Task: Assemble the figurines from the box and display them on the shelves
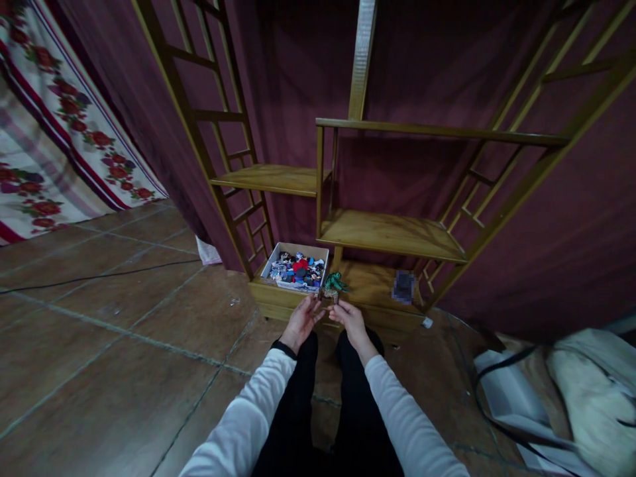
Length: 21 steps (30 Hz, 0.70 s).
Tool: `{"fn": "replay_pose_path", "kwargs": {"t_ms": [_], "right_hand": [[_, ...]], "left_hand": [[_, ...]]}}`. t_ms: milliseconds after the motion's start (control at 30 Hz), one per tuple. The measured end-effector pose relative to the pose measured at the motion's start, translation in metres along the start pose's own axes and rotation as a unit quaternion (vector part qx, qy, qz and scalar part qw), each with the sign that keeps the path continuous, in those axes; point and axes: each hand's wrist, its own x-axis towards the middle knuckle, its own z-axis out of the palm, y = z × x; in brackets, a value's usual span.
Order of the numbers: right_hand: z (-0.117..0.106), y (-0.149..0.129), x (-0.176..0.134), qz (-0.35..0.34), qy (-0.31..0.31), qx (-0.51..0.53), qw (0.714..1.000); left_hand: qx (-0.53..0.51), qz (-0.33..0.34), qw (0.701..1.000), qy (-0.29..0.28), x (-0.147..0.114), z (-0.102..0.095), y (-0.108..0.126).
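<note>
My left hand [301, 320] and my right hand [350, 320] are close together in front of the low shelf. Their fingertips pinch the two sides of a small brown-and-tan figurine [330, 293], whose exact kind is too small to make out. Right behind it is a shiny green figurine [336, 281], close to the shelf's front edge. To the left of that, an open white cardboard box [269, 263] holds many small colourful figures, red, blue, white and black. Parts of the brown figurine are hidden by my fingers.
A wooden display rack [392, 233] with stepped shelves stands against a maroon curtain [293, 79]. A dark, blurred-out item [403, 287] sits on the bottom shelf at right. A black cable [124, 273] crosses the tiled floor. Bags [591, 377] lie at lower right.
</note>
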Motion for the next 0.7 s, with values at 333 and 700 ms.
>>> {"fn": "replay_pose_path", "kwargs": {"t_ms": [333,700], "right_hand": [[0.012,0.015,-0.012,-0.150,0.018,-0.315,0.937],[0.014,0.003,-0.023,-0.137,-0.056,-0.319,0.936]], "left_hand": [[0.061,0.016,0.997,-0.054,-0.005,0.013,-0.013],[0.060,-0.013,0.997,-0.055,-0.001,0.007,-0.007]]}}
